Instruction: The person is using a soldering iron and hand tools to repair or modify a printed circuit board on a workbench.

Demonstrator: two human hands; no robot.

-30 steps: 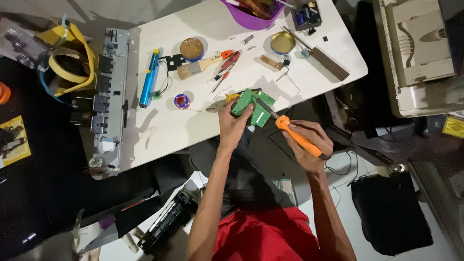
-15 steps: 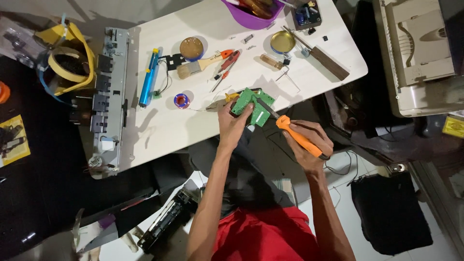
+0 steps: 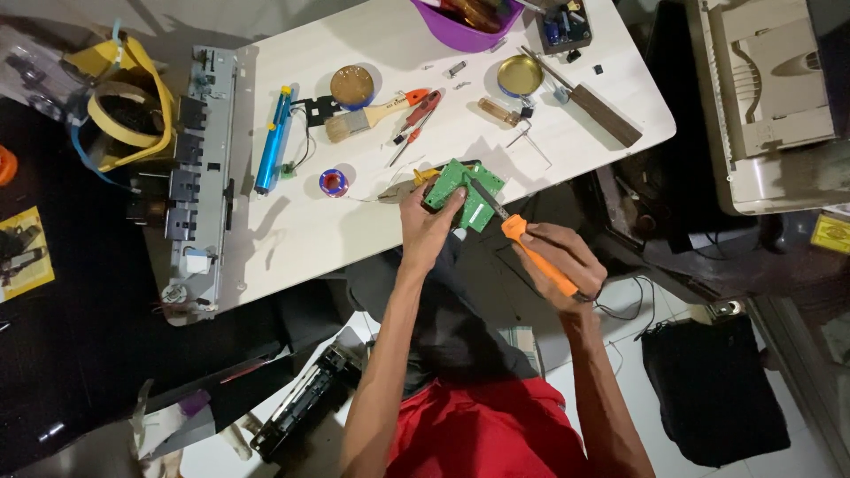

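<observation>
My left hand [image 3: 428, 221] grips a small green circuit board [image 3: 465, 193] at the near edge of the white table [image 3: 354, 230]. My right hand [image 3: 560, 261] holds an orange-handled soldering iron [image 3: 534, 255] with its metal tip resting on the board. A cable runs from the iron's handle down toward the floor. Beside the left hand a thin strand leads to a small blue and red solder spool [image 3: 334, 182].
On the table lie a blue desoldering pump [image 3: 273, 140], a brush [image 3: 372, 116], red pliers [image 3: 418, 113], two round tins [image 3: 519, 76], a wooden-handled tool [image 3: 602, 113] and a purple bowl [image 3: 465, 26]. A grey metal chassis [image 3: 199, 168] lies at the left edge.
</observation>
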